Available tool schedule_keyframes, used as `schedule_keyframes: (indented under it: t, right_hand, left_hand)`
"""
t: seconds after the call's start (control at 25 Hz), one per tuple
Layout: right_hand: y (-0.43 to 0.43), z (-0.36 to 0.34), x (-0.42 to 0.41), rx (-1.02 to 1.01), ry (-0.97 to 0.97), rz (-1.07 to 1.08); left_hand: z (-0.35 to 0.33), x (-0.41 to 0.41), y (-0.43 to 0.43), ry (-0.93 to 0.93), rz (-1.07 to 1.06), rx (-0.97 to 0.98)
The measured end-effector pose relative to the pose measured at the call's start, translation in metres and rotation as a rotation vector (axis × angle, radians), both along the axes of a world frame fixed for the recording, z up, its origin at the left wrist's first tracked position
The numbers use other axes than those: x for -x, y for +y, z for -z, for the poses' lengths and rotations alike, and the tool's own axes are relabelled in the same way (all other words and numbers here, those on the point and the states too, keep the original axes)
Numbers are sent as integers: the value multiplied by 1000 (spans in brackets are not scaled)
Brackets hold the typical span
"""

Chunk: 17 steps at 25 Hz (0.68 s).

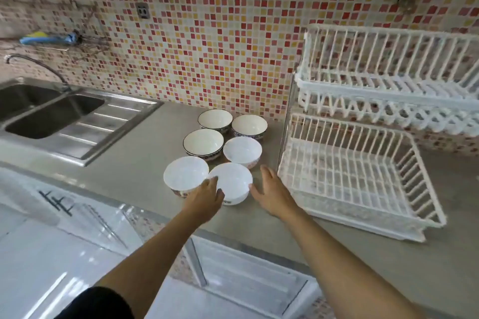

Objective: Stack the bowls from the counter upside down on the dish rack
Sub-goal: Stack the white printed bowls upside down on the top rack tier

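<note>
Several white bowls stand upright in two rows on the grey counter (134, 171). The nearest bowl (230, 181) sits between my two hands. My left hand (206, 199) touches its left rim with spread fingers. My right hand (269, 191) is open just right of the bowl, thumb near its rim. A second near bowl (185, 175) stands to the left, another white one (242, 150) behind, and three dark-rimmed bowls (203, 141) farther back. The white two-tier dish rack (363, 189) stands at the right, its lower basket holding nothing.
A steel double sink (51, 114) with a faucet (39, 65) is at the left. The mosaic-tiled wall (207, 33) runs behind the counter. The rack's upper tier (388, 72) overhangs the lower basket. White cabinet fronts (77, 241) lie below the counter edge.
</note>
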State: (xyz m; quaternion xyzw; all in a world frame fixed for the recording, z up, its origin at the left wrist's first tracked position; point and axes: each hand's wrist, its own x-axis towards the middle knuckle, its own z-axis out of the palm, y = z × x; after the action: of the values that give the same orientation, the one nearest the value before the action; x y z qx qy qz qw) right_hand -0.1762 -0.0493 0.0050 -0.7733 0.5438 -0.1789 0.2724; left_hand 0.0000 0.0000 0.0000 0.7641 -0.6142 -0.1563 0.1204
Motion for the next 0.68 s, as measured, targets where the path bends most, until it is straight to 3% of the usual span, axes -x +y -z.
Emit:
schedule_keyframes:
  t: [0.2, 0.36, 0.52, 0.68]
  right_hand:
    - [-32, 57, -36, -290, -43, 285]
    - [-45, 82, -57, -417, -74, 380]
    - [-44, 98, -55, -399, -169, 369]
    - [-8, 87, -31, -275, -93, 221]
  left_hand:
    - [44, -10, -16, 200, -130, 12]
    - [61, -16, -30, 358, -189, -48]
    - [72, -12, -37, 482, -231, -97]
    - [81, -14, -33, 394, -251, -225]
